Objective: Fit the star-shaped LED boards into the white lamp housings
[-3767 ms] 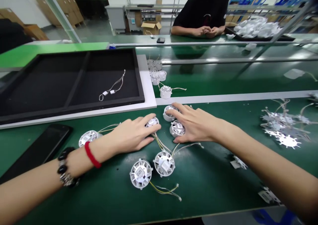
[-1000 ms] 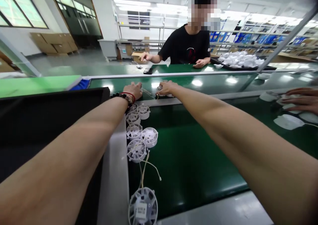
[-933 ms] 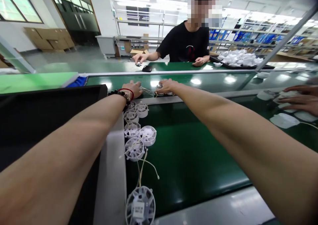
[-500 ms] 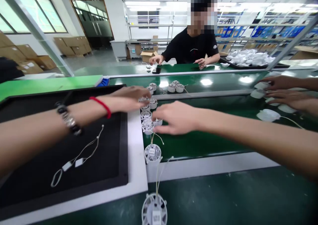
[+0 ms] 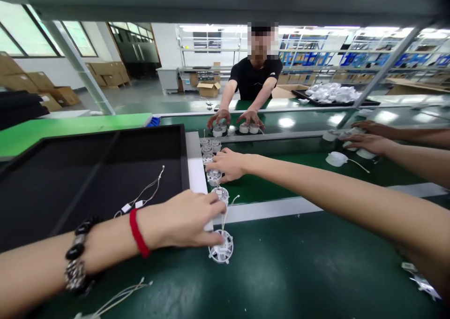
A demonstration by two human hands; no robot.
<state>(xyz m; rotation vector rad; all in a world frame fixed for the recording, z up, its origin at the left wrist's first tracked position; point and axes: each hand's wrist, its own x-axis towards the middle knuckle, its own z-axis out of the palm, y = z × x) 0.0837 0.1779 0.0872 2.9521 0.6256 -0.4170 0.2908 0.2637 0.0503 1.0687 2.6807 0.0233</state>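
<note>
Round white spoked plastic parts with thin wires stand in a row along a white strip (image 5: pixel 198 164). My left hand (image 5: pixel 191 218), its thumb and fingers apart, is over the near end of the row. Its thumb meets the edge of the nearest round white part (image 5: pixel 222 251), and its forefinger is by the wires above. Farther along, my right hand (image 5: pixel 230 164) has its thumb and fingers around another round white part (image 5: pixel 213 178). A round white part (image 5: pixel 220 194) sits between my hands, partly covered by my left fingers.
A black tray (image 5: pixel 98 169) at left holds a wired piece (image 5: pixel 139 203). Opposite, a co-worker's hands (image 5: pixel 220 117) touch similar round parts. At right, another person's hands (image 5: pixel 372 140) are on white parts. A shelf (image 5: pixel 225 2) hangs overhead.
My left hand has come back from the far end of the row to the nearest part. My right hand stays by the row. The co-worker opposite now reaches forward to the round parts.
</note>
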